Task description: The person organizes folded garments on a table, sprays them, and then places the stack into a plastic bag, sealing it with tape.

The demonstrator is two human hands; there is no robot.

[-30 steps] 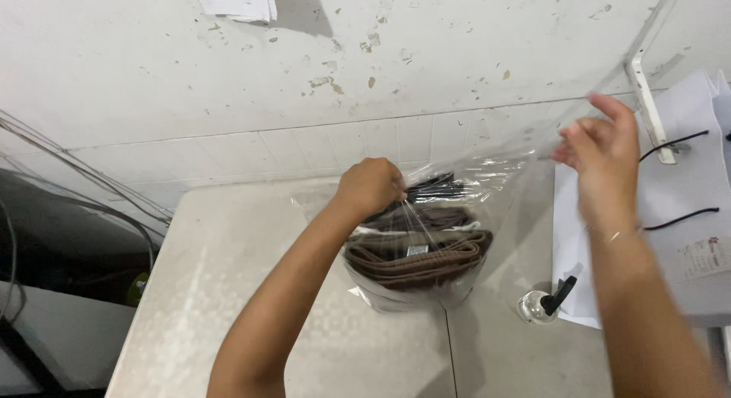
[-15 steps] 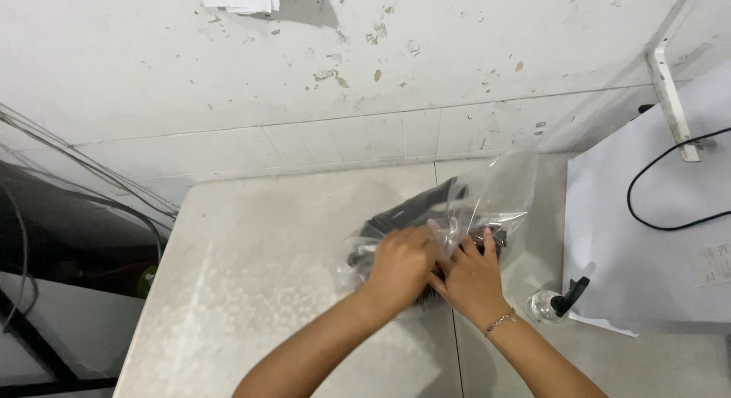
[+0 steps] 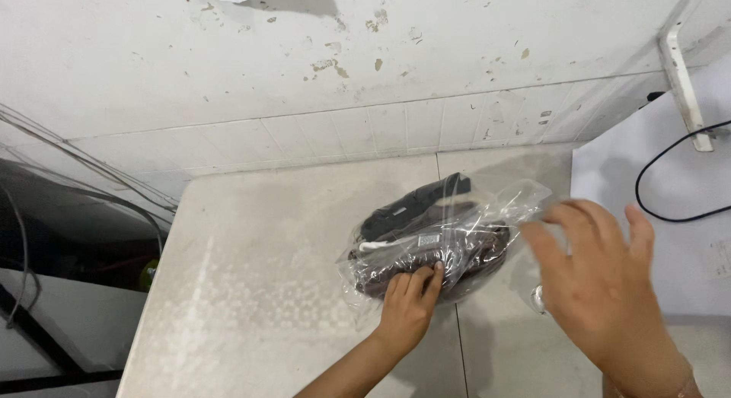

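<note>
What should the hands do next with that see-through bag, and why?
Probably bring the right hand down onto the loose open end of the clear plastic bag and fold it flat. The left hand already presses the bag's near edge to the table, the dark folded things sit inside, and the right hand hovers open beside the flap, holding nothing.

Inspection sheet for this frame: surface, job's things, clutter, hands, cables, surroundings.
Surface: pale speckled table, a seam running down it.
Job's things: clear plastic bag lying on the table, dark folded items inside.
Clutter: small clear bottle, mostly hidden behind the right hand; white sheet at right.
Hands: left hand pressing the bag's near edge; right hand open, blurred, above the table, holding nothing.
Cables: black cable over the white sheet; wires at left.
Surroundings: scuffed white wall, tiled lower band, white bracket.
</note>
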